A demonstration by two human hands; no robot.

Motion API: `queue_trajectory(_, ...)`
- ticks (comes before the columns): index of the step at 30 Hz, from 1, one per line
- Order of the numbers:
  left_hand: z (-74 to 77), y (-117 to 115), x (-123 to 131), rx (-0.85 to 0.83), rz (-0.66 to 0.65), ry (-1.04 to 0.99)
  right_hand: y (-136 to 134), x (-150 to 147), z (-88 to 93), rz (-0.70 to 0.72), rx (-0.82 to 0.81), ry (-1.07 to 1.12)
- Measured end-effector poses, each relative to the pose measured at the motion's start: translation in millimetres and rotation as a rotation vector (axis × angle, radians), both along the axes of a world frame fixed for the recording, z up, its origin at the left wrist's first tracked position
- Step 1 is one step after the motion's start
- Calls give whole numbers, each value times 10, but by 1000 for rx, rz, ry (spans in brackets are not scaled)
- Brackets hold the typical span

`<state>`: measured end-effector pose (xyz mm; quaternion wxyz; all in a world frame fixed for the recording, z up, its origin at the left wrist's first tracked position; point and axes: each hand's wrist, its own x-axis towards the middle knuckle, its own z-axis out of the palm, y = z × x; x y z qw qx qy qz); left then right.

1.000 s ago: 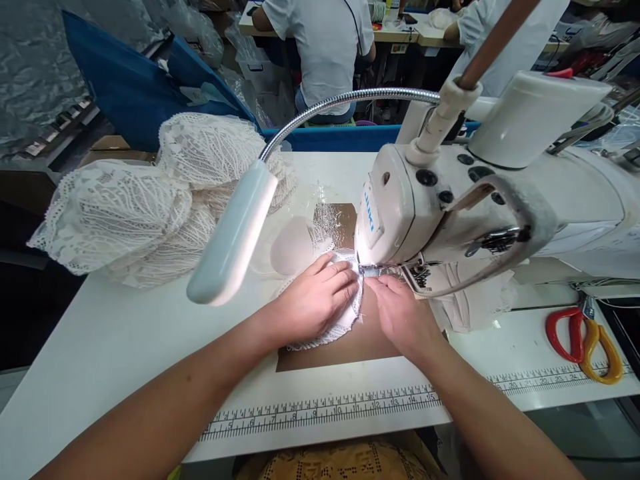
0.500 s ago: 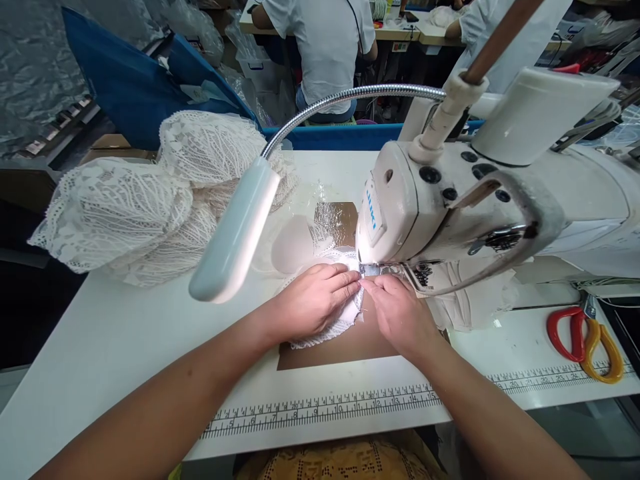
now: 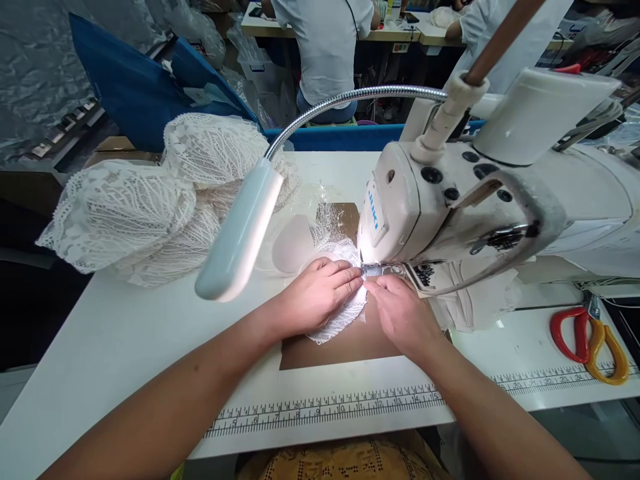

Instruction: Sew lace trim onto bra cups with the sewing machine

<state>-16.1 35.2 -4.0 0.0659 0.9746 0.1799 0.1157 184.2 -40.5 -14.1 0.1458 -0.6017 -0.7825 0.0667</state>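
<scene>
A white lace piece (image 3: 345,320) lies on the brown plate (image 3: 320,353), its upper edge at the needle area of the white sewing machine (image 3: 393,200). My left hand (image 3: 323,293) rests on the lace, fingers together and pressing it down just left of the machine's foot. My right hand (image 3: 400,310) is closed at the lace's right edge, thumb and index finger pinched on it close to the foot. The fingertips of both hands nearly meet there. The exact hold of the right fingertips is small in the view.
A lamp (image 3: 240,233) hangs over the table left of the machine. White lace pieces (image 3: 130,207) are piled at the left. Scissors with red and yellow handles (image 3: 607,350) lie at the right, beside a ruler strip (image 3: 350,407). A person in white (image 3: 327,53) sits beyond.
The lace has turned under my left hand, with less of it showing at the lower left and more above the fingers. Both hands stay close to the foot.
</scene>
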Motion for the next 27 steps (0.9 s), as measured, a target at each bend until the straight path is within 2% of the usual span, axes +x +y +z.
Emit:
queue_trajectory(7, 31, 32, 26, -23, 59, -22, -1, 39, 0, 61, 65, 107)
queue_trajectory(15, 7, 58, -1, -23, 127, -5, 41, 13, 2, 80, 100, 19)
queue_trajectory(20, 10, 60, -8, 12, 169, 2, 53, 15, -25, 46, 32, -11)
queue_trajectory(27, 60, -11, -56, 1, 58, 9, -6, 17, 19, -18, 26, 48)
